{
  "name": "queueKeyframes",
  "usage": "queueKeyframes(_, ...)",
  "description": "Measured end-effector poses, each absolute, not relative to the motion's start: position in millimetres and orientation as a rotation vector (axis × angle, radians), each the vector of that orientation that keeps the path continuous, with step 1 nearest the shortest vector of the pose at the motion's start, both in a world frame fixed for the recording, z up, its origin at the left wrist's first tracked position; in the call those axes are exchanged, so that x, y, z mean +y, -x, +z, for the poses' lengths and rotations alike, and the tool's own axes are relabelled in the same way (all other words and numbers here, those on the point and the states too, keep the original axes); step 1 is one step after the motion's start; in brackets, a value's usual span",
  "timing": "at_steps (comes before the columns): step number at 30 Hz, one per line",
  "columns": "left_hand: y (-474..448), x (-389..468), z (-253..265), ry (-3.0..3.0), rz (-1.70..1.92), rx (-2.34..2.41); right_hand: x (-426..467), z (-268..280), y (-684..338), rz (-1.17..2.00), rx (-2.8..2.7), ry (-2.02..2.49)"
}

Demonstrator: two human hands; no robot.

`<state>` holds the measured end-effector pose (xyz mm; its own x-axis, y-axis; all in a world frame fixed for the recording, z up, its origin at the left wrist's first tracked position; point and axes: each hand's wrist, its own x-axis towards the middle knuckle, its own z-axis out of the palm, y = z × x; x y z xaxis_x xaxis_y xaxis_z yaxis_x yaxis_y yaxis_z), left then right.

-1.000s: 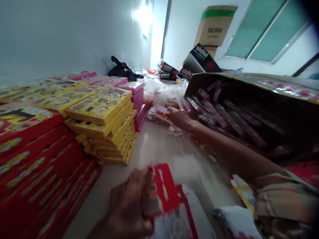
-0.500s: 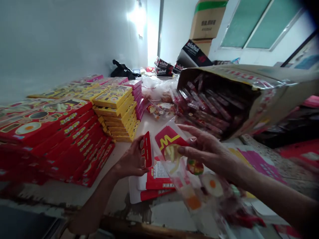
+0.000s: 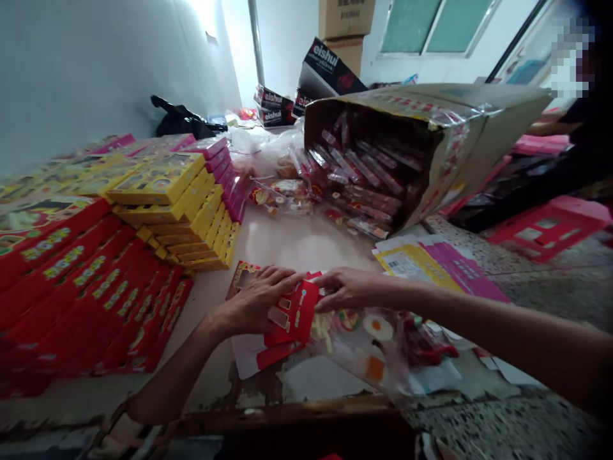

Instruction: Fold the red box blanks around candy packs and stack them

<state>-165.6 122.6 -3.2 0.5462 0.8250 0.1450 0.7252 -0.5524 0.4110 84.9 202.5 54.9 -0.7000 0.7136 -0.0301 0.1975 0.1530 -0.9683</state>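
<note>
A red cardboard toy box [image 3: 302, 313] with cut-out windows lies in front of me on the table. My left hand [image 3: 265, 300] wraps over it from the left, fingers together on its upper side. At the box's right end, my right hand [image 3: 342, 289] grips the edge or flap with bent fingers; the fingertips are partly hidden. Just below my right hand a clear bag of toy food [image 3: 361, 342] lies flat, with a fried egg and fries showing. Under the box, a flat red-and-white carton [image 3: 246, 358] sticks out.
Stacks of red boxes [image 3: 90, 287], yellow boxes [image 3: 186, 211] and pink boxes [image 3: 230, 176] stand at the left. An open carton [image 3: 460, 128] lies on its side at the right, spilling bagged toys. Flat yellow and purple cartons [image 3: 440, 265] lie right; a person is at the far right.
My right hand has put the toy-food bag down on the table and moved to the red box. My left hand has gone from the box's side to over it. The view has shifted right.
</note>
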Motion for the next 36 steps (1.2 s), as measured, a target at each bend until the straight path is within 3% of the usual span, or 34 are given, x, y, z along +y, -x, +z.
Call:
queueKeyframes(2, 161, 119, -7, -2.517, 0.423, 1.286, 208, 53, -84, 1.732, -2.193, 0.868)
queueKeyframes(7, 175, 109, -21, -2.421, 0.528, 1.561, 230, 66, -127, 1.753, -2.142, 1.099)
queueKeyframes(10, 188, 110, -23, -2.396, 0.573, 1.617, 223, 68, -165, 1.906, -1.825, 1.223)
queueKeyframes(13, 188, 115, -20, -2.419, 0.589, 1.592, 191, 52, -174, 1.799, -1.449, 1.288)
queueKeyframes(17, 167, 113, -13, -2.477, 0.587, 1.523, 153, 25, -136, 1.646, -1.239, 1.167)
queueKeyframes(27, 156, 100, 29, -2.396, 0.758, 1.377, 146, 32, -65, 1.850, -1.032, 0.761)
queueKeyframes(32, 143, 95, 39, -2.277, 0.860, 1.311, 139, 38, -62, 1.624, -1.126, 0.803)
queueKeyframes(36, 120, 84, 39, -2.091, 1.066, 1.186, 134, 50, -67, 1.145, -1.376, 0.933)
